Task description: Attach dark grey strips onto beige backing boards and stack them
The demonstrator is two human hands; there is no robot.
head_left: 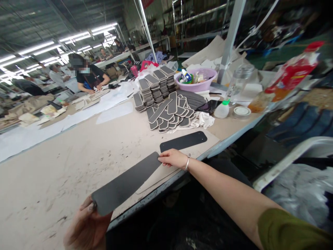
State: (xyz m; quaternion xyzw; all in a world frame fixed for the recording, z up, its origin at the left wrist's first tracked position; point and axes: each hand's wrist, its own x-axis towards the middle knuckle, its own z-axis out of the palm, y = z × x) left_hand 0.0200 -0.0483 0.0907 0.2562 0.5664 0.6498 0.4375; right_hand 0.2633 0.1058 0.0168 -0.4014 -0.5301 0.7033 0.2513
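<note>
Left grip, right grip holding opposite ends of dark panel, right arm outstretched

Tube lights glow under a dark roof, above long worktables.

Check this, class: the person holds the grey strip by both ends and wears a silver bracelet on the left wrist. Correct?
Wrong wrist: the head view shows the silver bracelet on the wrist of the right hand. The grey strip is held by both ends.
</note>
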